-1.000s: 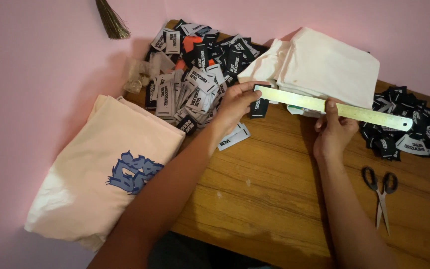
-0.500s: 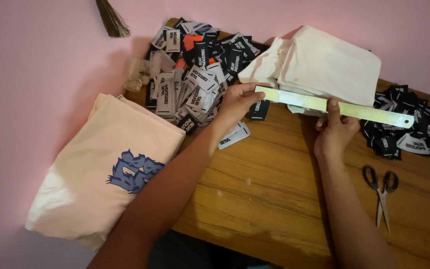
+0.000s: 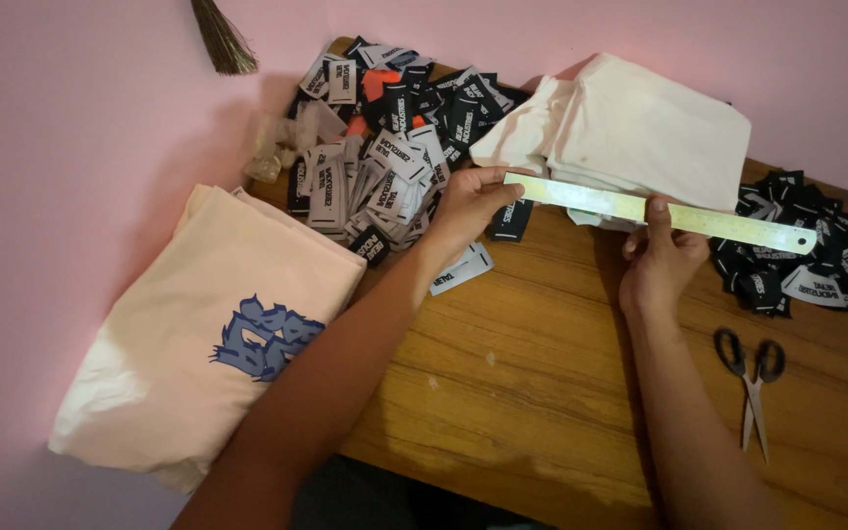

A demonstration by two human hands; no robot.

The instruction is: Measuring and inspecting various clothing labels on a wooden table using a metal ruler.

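Little has shifted since a moment ago: both hands still hold the metal ruler (image 3: 655,209) level above the wooden table (image 3: 542,393). Left hand (image 3: 468,201) pinches its end; right hand (image 3: 660,265) grips midway, steadying it before folded white cloth (image 3: 660,123).

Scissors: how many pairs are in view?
1. The scissors lie shut on the wooden table, right of the right hand; the label piles could hide more.

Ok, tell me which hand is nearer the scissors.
Right. The right hand grips the metal ruler just up and left of the scissors; the left hand holds the ruler's far end, across the table by the label pile.
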